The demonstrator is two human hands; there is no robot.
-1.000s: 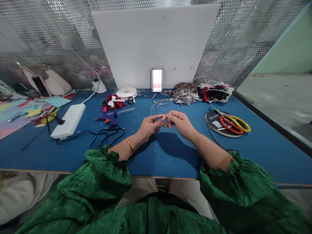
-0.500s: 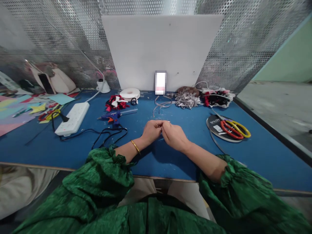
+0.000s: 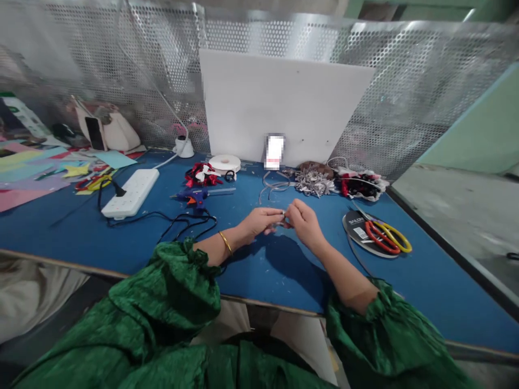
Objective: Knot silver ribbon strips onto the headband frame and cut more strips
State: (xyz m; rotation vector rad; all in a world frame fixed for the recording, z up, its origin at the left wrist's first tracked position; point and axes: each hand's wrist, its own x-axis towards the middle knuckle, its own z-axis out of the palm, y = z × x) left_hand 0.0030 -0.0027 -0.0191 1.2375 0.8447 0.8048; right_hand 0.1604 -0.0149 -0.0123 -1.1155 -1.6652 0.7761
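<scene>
Two hands meet over the middle of the table (image 3: 425,270): left hand (image 3: 261,221) and right hand (image 3: 305,226) both pinch a small silver ribbon piece (image 3: 284,218), seemingly unfinished, while a heap of made silver ribbon bows (image 3: 314,182) and loose ribbon strips (image 3: 272,183) lie near the far edge.

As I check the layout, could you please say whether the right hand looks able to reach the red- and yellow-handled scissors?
Probably yes: the scissors lie uncovered on a dark round disc, only bare blue table between them and the right hand, though its grip pinches a small silvery strip.
</scene>
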